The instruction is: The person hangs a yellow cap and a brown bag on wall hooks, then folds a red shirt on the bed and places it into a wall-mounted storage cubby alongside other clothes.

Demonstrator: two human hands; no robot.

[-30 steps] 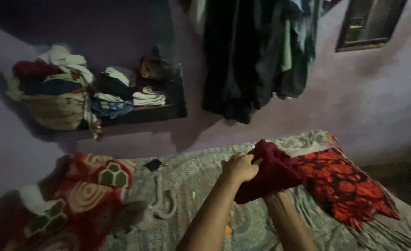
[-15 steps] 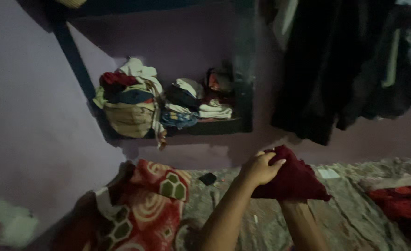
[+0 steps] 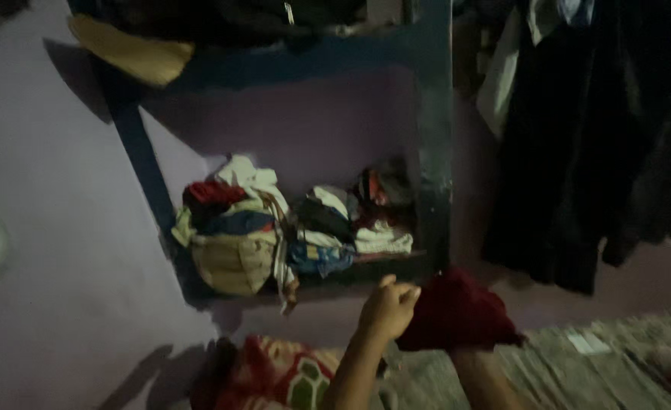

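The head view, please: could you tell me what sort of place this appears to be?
Probably a dim bedroom at home: a purple wall niche stuffed with folded clothes, dark garments hanging beside it, and a patterned grey bedspread below.

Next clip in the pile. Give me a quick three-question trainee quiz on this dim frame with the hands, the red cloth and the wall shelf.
1. True or false: the left hand grips the dark red cloth.
2. What sits in the wall niche? A) stacked clothes B) cooking pots C) books
3. Fill in: dark garments hang to the ____ of the niche.

Key
1. True; the right hand is hidden under the cloth.
2. A, folded clothes in piles.
3. Right.
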